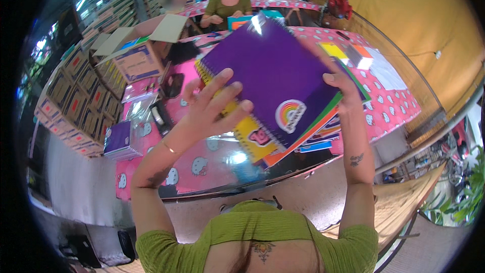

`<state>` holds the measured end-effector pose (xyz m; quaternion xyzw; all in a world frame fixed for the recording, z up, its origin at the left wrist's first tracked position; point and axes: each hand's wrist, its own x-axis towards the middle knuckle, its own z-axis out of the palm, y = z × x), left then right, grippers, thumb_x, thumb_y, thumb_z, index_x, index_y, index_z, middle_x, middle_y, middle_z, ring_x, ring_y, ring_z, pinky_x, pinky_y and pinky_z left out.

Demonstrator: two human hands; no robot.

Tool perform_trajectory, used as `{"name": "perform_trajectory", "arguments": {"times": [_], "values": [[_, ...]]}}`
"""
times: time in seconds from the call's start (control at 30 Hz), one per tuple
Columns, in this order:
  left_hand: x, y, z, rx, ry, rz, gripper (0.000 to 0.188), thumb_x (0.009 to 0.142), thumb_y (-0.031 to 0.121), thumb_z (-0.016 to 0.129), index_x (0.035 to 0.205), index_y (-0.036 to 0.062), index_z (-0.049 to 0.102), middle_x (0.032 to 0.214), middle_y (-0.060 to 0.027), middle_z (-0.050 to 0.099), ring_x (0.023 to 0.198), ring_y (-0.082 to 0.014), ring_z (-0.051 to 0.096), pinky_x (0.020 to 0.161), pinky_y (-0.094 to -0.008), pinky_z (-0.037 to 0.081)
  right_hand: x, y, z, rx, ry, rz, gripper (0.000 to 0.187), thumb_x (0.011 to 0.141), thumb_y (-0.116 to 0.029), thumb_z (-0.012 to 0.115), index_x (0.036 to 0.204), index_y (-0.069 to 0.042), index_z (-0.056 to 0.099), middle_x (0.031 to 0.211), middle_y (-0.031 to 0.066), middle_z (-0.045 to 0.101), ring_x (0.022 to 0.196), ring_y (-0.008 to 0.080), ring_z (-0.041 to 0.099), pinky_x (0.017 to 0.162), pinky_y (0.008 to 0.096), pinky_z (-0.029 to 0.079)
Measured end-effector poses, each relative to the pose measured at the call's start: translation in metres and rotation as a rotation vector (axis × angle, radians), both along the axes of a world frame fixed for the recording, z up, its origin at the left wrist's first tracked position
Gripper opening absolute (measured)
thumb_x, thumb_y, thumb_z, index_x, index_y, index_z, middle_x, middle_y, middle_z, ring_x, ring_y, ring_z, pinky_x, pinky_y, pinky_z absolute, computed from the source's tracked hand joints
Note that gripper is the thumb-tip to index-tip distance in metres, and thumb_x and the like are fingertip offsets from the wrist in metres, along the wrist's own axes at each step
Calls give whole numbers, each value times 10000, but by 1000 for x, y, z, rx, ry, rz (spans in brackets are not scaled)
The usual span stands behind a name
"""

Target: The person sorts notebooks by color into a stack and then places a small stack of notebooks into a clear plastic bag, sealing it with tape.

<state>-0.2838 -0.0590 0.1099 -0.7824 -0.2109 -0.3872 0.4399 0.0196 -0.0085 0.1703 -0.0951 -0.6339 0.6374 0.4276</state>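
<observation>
A purple spiral notebook (268, 71) with a rainbow sticker is held tilted above the table, on top of several fanned-out notebooks with yellow, green and orange covers. My right hand (344, 88) grips the right edge of this bunch, thumb over the purple cover and the other fingers mostly hidden beneath. Over the spiral-bound left edge, my left hand (209, 103) has its fingers spread, close to the yellow notebook (255, 134). Whether those fingertips touch the covers is hard to tell. More notebooks show below the bunch, partly covered by it.
A pink patterned table (199, 167) carries an open cardboard box (139, 60), a small purple notebook stack (120, 139) and a tape dispenser (160, 117). Stacked cartons (76, 103) stand left. Yellow notebooks (333, 50) lie at the right. Across the table sits another person (227, 7).
</observation>
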Motion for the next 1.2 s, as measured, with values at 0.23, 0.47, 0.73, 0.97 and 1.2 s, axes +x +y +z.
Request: {"name": "perform_trajectory", "arguments": {"times": [0.23, 0.47, 0.73, 0.97, 1.2], "values": [[-139, -99, -67, -743, -613, -308, 662, 713, 122, 767, 1280, 59, 431, 1199, -186, 572, 1158, -324, 573, 1003, -486, 410, -145, 8, -79, 192, -410, 470, 1139, 737, -718, 637, 1509, -14, 184, 1479, 172, 336, 1361, 262, 341, 1085, 377, 304], [-237, -189, -182, -1064, -1524, -203, 700, 706, -34, 757, 1318, 14, 420, 1205, -104, 588, 1122, -199, 561, 969, -368, 456, -328, -44, -165, 441, -790, 126, 877, 706, -327, 845, 1409, -62, 395, 1300, 167, 476, 1112, 284, 517, 953, 366, 425], [-313, -221, -278, -1318, -1733, -104, 871, 673, 11, 806, 1409, 49, 341, 1311, -92, 502, 1216, -219, 474, 1030, -373, 401, -437, -84, -320, -44, -341, 271, 1015, 664, -165, 881, 1463, -65, 264, 1385, 98, 441, 1305, 212, 388, 1103, 350, 294], [-310, -210, -260, -1037, -1537, -129, 936, 650, -38, 748, 1449, 72, 274, 1322, -102, 473, 1238, -218, 458, 1051, -376, 383, -462, -96, -315, -21, -111, 160, 1096, 645, -159, 892, 1496, -80, 205, 1342, 108, 460, 1265, 226, 432, 1075, 374, 342], [-322, -197, -243, -1130, -1666, -248, 841, 640, -34, 745, 1365, 77, 334, 1239, -84, 520, 1194, -213, 486, 1008, -364, 409, -469, -86, -306, -34, -138, 128, 990, 641, -200, 899, 1414, -75, 294, 1257, 108, 516, 1188, 218, 502, 1020, 368, 399]]}}
